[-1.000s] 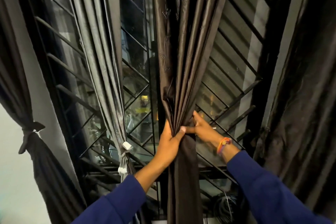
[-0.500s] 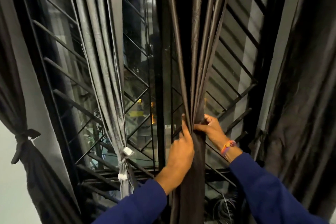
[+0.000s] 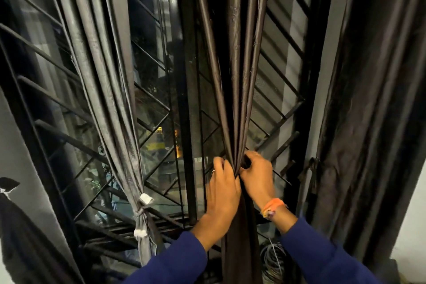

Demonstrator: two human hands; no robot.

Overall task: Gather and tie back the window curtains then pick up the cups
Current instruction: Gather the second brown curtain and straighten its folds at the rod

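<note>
Here our two hands meet on the middle curtain [image 3: 239, 90], and we take the window grille [image 3: 283, 108] as our landmark: the curtain hangs straight down in front of the grille's centre. Nearest us, the left hand [image 3: 222, 193] wraps the bundle from the left, fingers curled round the fabric with the thumb side against the folds. The right hand [image 3: 258, 174], just above the orange wristband [image 3: 273, 207], pinches the same waist from the right, fingers bent and clamped on the cloth. The two hands touch across the gather.

We judge the fabric light, soft and rather slippery: its satin sheen suggests the folds will slide out of a loose grip, so the hold belongs exactly at this cinched waist, with one hand kept tight while the other brings a tie round. No tie shows in either hand.

The curtain is dark brown and glossy, with faint embossed motifs. Above our hands it fans into long rounded pleats; below, it drops as one narrow column.

Farther off, left of the grille's centre, a grey curtain [image 3: 108, 99] is already bound with a strip [image 3: 141, 208]. Right of the grille, a dark curtain [image 3: 373, 99] hangs loose. We see no cups.
</note>
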